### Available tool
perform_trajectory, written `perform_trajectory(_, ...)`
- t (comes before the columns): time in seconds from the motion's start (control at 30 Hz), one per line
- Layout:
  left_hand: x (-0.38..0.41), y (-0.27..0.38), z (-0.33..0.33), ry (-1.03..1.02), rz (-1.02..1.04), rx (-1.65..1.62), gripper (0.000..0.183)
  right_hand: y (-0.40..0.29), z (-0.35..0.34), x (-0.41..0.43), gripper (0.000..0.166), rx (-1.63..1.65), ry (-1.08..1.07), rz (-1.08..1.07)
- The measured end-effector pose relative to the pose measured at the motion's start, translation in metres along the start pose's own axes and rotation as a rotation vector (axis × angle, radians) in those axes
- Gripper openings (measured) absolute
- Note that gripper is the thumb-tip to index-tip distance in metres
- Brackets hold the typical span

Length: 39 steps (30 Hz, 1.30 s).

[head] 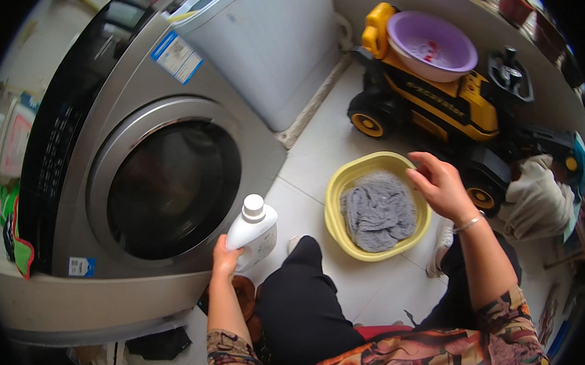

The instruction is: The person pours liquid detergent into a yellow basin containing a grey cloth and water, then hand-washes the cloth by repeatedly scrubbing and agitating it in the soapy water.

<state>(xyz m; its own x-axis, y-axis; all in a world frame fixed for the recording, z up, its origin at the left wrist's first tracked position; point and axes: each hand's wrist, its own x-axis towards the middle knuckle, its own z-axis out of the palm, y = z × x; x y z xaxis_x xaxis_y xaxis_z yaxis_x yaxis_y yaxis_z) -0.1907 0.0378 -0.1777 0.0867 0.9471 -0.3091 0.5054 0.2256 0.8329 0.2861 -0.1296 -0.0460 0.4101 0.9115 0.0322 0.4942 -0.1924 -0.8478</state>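
My left hand (225, 258) grips a white plastic bottle (259, 235) by its side. The bottle has its white screw cap (253, 205) on and leans slightly, in front of the washing machine's door. Over the right rim of a yellow plastic basin (338, 235) hovers my right hand (443, 184). Its fingers are bent, thumb and index finger apart, with nothing seen between them. Inside the basin on the floor lies a crumpled grey cloth (378, 212), which looks wet.
A silver front-loading washing machine (270, 158), door shut, stands left beside a pale plastic bin (272, 41). Right is a yellow-and-black toy excavator (434, 101) carrying a purple basin (398, 27). A light cloth (538, 201) hangs near its front. My knees flank the yellow basin.
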Motion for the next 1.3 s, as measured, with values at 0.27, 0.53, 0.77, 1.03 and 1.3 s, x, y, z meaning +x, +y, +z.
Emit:
perform_trajectory(0.27,-0.026,-0.152,-0.009,0.38,-0.108,-0.501,0.047,0.033,0.014,-0.006,0.028,-0.054,-0.067,0.102)
perform_trajectory(0.53,-0.044,-0.208,-0.009,0.418,-0.546,-0.238,0.06,0.065,0.03,-0.01,0.03,0.019,-0.157,0.213)
perform_trajectory(0.77,-0.077,-0.155,-0.036,0.405,-0.587,-0.149,0.037,0.073,0.032,-0.003,0.034,-0.008,-0.185,0.237)
perform_trajectory(1.03,-0.134,0.187,-0.022,0.134,0.28,0.02,0.016,0.109,0.074,0.041,0.036,0.019,-0.158,0.199)
perform_trajectory(1.3,-0.031,0.137,0.256,-0.215,0.502,0.16,0.023,0.225,0.142,-0.003,0.046,-0.203,-0.029,0.374)
